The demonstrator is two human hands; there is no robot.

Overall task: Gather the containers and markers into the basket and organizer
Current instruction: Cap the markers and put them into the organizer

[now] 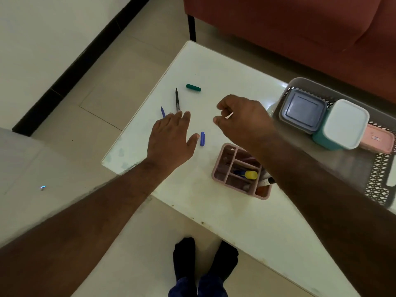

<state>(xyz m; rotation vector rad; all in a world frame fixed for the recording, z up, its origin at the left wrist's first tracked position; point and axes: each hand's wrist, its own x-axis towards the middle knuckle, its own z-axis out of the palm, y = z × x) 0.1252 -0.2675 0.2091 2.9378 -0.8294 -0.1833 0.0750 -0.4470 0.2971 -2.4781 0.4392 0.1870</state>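
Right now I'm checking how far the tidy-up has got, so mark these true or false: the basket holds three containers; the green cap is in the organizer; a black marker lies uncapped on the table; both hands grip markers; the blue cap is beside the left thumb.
1. The basket holds three containers. True.
2. The green cap is in the organizer. False: it lies on the table.
3. The black marker lies uncapped. True.
4. Both hands grip markers. False: the left hand is open, and the right hand grips no marker.
5. The blue cap is beside the left thumb. True.
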